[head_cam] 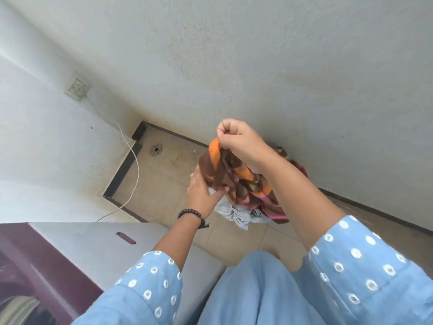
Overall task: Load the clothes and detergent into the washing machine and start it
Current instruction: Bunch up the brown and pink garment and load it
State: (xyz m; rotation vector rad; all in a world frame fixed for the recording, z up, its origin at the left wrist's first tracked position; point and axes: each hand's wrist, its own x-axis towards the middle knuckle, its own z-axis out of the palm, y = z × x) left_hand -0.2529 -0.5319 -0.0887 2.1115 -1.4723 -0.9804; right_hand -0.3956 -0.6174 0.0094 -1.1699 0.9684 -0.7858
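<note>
Right hand [239, 146] gripped the brown-and-orange cloth [225, 172] beside the washing machine [98, 249]; left hand [202, 191], fingers straight, steadied it. Trailing folds could snag the pile.

A person stands beside a washer [98, 249] at lower left, both hands over a clothes pile [243, 214] on the floor [164, 184] ahead. The right hand [239, 144] holds a cloth [225, 170] above the pile, the left hand [203, 191] just left of it. A drain [155, 150] lies in the far corner, a cord [136, 165] hanging from a wall socket [77, 89] to its left.
</note>
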